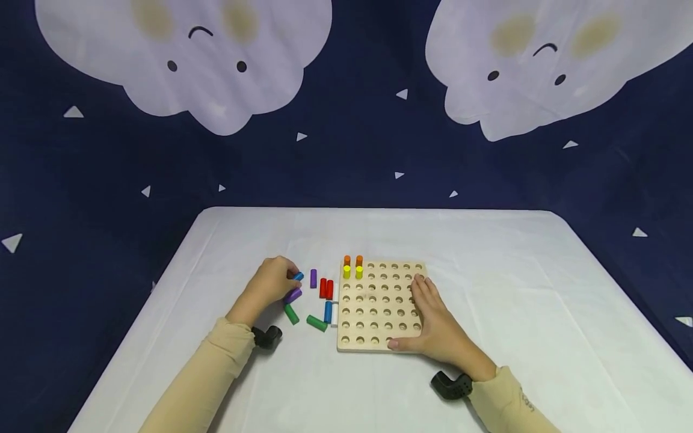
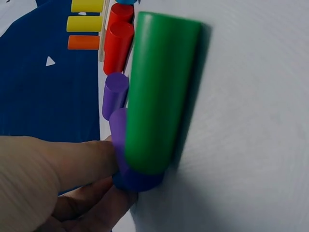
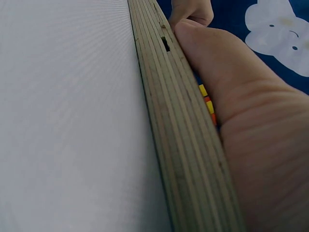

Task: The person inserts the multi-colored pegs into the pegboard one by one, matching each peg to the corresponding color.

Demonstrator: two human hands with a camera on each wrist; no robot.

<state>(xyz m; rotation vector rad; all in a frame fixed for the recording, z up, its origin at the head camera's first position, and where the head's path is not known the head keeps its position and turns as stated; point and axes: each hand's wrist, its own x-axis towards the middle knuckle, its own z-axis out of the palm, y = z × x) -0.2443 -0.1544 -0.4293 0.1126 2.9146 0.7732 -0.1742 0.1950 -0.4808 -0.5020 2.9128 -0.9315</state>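
My left hand (image 1: 271, 279) pinches a blue peg (image 1: 298, 276) between thumb and fingertips, left of the wooden pegboard. Close under that hand lies a purple peg (image 1: 293, 295), with a green peg (image 1: 291, 313) just nearer. In the left wrist view the green peg (image 2: 161, 92) looms large and hides part of the purple one and the blue one. My right hand (image 1: 438, 322) rests on the right side of the pegboard (image 1: 373, 350), fingers extended over the holes and thumb at the front edge. Two orange pegs (image 1: 347, 260) and two yellow pegs (image 1: 346, 272) stand upright in its far-left holes.
Between left hand and board lie another purple peg (image 1: 313, 278), two red pegs (image 1: 323, 288), a blue peg (image 1: 328, 312), another green peg (image 1: 316, 323) and white pegs (image 1: 334, 314) by the board's left edge. A white cloth (image 1: 260, 234) covers the table.
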